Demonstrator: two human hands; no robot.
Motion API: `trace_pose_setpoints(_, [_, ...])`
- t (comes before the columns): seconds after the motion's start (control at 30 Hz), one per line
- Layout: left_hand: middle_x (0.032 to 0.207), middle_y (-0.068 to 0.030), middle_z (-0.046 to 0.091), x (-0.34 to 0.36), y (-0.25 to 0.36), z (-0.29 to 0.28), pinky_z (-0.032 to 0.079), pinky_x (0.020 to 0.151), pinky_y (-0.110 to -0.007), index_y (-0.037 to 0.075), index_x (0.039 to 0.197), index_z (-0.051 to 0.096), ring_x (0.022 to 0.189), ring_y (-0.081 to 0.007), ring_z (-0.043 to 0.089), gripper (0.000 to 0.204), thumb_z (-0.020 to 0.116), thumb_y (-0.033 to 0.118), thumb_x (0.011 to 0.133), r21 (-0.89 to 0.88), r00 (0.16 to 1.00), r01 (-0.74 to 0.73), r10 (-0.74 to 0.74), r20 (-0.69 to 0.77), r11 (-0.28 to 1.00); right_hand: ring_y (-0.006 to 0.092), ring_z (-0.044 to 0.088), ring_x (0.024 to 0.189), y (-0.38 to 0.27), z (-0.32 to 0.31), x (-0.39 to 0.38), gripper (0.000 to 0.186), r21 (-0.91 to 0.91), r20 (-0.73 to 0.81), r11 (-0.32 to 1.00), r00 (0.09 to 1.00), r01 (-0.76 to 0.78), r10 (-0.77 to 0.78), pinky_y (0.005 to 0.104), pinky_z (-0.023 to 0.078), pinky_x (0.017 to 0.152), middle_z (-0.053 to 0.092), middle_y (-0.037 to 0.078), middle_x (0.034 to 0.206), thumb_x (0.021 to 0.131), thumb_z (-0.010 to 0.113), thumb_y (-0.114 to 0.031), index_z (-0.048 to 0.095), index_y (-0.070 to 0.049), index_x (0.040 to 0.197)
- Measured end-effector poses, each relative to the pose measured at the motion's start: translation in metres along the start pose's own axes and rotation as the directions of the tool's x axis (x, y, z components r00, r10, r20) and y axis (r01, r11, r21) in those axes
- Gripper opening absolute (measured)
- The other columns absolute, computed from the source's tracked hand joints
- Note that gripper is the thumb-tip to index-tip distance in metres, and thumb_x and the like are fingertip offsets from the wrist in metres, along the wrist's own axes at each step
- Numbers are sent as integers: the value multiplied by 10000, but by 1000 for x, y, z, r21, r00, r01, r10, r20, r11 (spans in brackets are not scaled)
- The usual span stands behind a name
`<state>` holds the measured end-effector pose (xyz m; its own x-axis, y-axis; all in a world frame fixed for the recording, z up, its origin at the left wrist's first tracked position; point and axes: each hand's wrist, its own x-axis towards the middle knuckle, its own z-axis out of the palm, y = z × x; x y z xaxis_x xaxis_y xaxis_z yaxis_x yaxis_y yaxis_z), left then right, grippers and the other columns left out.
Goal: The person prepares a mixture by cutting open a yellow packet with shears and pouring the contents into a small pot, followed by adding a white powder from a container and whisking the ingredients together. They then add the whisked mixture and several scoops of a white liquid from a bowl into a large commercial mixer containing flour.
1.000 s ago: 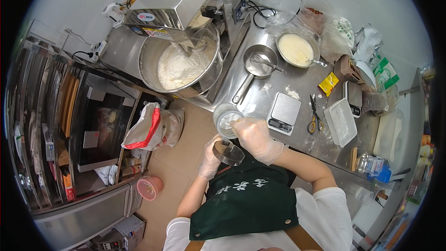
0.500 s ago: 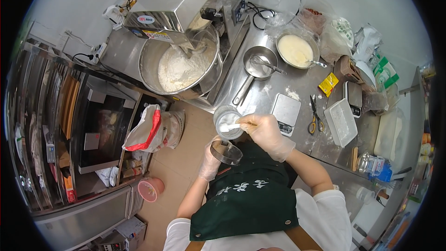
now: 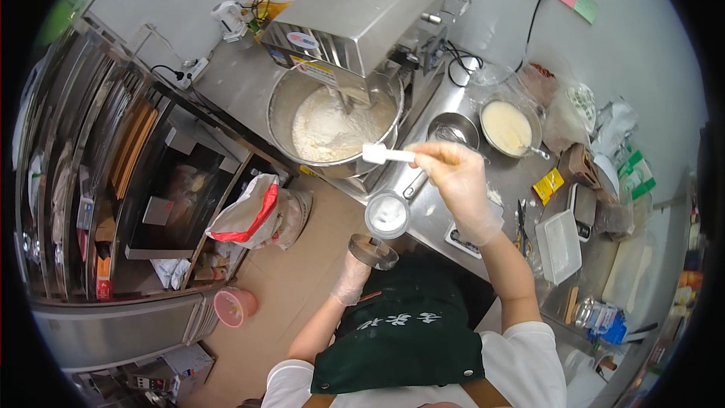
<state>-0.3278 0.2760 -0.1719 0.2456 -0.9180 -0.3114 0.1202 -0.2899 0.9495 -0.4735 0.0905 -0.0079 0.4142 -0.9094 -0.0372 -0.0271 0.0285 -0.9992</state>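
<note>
My right hand, in a clear glove, holds a white spoon out over the rim of the big steel mixer bowl, which is full of pale flour dough. My gloved left hand grips a round lid low in front of me. A small open tub of white powder sits at the counter's edge between my two hands.
The steel counter carries a strainer pan, a bowl of yellow batter, a scale, a white tray, scissors and packets. A flour sack and a pink tub stand on the floor beside a tray rack.
My right hand has lifted the spoon from the small tub and carried it up and left to the mixer bowl. The left hand has stayed low with the lid.
</note>
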Motion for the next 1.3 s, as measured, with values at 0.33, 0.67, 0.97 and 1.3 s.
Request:
trace_pose_setpoints(0.33, [917, -69, 676, -3, 9, -6, 506, 757, -307, -3, 1008, 637, 845, -163, 639, 241, 620, 221, 919, 55, 999, 8, -6, -39, 998, 165, 625, 660, 36, 13, 66, 347, -619, 477, -93, 279, 780, -834, 287, 490, 534, 669, 64, 870, 690, 652, -31, 674, -20, 1037])
trace_pose_setpoints(0.67, [920, -26, 659, 40, 50, 67, 472, 799, -266, -4, 1057, 631, 868, -90, 587, 195, 550, 159, 988, 64, 949, 200, -209, 237, 978, 230, 675, 707, 59, -109, -29, 299, -733, 63, 572, 874, 368, -483, 334, 536, 604, 706, 70, 867, 776, 743, -116, 717, -101, 1074])
trace_pose_setpoints(0.97, [907, -54, 653, 159, 1, 264, 476, 769, -268, -14, 1194, 605, 844, -113, 584, 464, 706, 299, 867, 325, 748, 107, -291, 597, 940, 70, 577, 665, 145, -311, -70, 164, -302, -796, 927, 594, -221, -117, 237, 482, 627, 703, 40, 833, 907, 617, -77, 727, -15, 1011])
trace_pose_setpoints(1.3, [890, -45, 622, 237, -85, 388, 472, 725, -269, -23, 1138, 564, 818, -112, 568, 397, 693, 227, 858, 304, 737, 96, -272, 618, 948, 373, 657, 994, 204, -363, 42, 291, -568, -695, 627, 719, -534, -18, 413, 512, 871, 695, 201, 1035, 887, 634, -273, 707, -44, 1052])
